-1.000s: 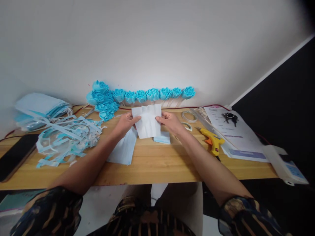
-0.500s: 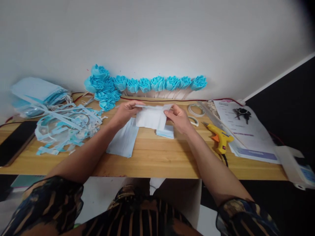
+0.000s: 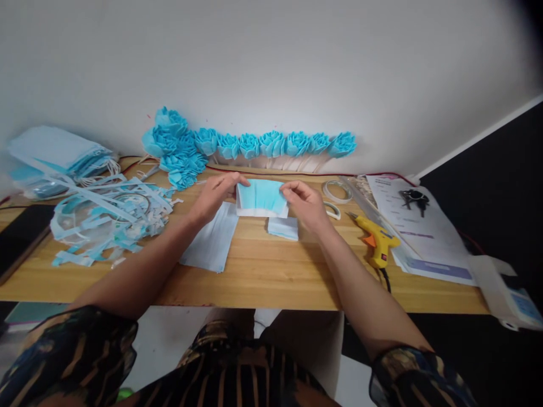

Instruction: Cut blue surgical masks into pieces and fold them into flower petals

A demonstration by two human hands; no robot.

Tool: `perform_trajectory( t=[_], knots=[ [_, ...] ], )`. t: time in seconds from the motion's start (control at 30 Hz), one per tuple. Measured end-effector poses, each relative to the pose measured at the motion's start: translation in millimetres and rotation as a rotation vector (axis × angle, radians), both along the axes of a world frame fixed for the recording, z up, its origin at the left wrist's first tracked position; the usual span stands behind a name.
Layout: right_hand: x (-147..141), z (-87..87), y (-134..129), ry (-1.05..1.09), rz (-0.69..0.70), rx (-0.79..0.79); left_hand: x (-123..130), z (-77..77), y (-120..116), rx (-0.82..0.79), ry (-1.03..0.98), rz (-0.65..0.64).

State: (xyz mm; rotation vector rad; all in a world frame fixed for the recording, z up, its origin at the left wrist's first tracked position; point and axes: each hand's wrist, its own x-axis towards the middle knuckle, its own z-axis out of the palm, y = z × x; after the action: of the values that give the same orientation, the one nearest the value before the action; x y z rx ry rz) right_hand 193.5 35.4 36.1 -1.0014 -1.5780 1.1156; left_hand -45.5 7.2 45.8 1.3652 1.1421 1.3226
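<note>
A sheet of face mask fabric [image 3: 263, 196], blue on the side facing me with a white strip along the bottom, is held up above the desk. My left hand [image 3: 219, 193] pinches its upper left corner, and my right hand [image 3: 304, 199] pinches the upper right corner. It looks folded over, with white showing at the edges. Beneath and to the left lies a flat stack of pale blue mask sheets [image 3: 210, 240], partly hidden by my left hand. A small folded pale blue stack [image 3: 283, 228] rests just below the held sheet.
Blue fabric flowers [image 3: 271, 144] on sticks line the wall. At left are cut strips [image 3: 114, 215], masks [image 3: 59, 150] and a phone [image 3: 25, 237]. Tape rolls [image 3: 338, 191], a yellow glue gun [image 3: 377, 240], papers [image 3: 418, 226] and keys [image 3: 414, 199] lie at right.
The held sheet showed white toward me before; now its blue side faces me, folded over. Both hands still grip its upper corners. The view has shifted slightly.
</note>
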Motion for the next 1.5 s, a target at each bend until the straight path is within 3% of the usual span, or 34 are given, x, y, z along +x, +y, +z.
perform_trajectory(
  t=[0.13, 0.73, 1.0, 1.23, 1.5],
  knots=[
    [-3, -2.7, 1, -0.014, -0.021, 0.061, 6, 0.4, 1, 0.044, 0.063, 0.103],
    [2, -3.6, 9, 0.069, -0.068, 0.027, 9, -2.0, 4, 0.102, 0.025, 0.04],
    [1, -10.3, 10, -0.001, -0.084, 0.05, 3, -5.4, 7, 0.101, 0.307, 0.17],
    [0, -7.4, 6, 0.017, -0.067, 0.044, 7, -2.8, 4, -0.082, 0.066, 0.07],
    [-3, -7.4, 5, 0.027, -0.043, -0.068, 10, -1.2, 2, -0.148, -0.122, -0.039]
  ],
)
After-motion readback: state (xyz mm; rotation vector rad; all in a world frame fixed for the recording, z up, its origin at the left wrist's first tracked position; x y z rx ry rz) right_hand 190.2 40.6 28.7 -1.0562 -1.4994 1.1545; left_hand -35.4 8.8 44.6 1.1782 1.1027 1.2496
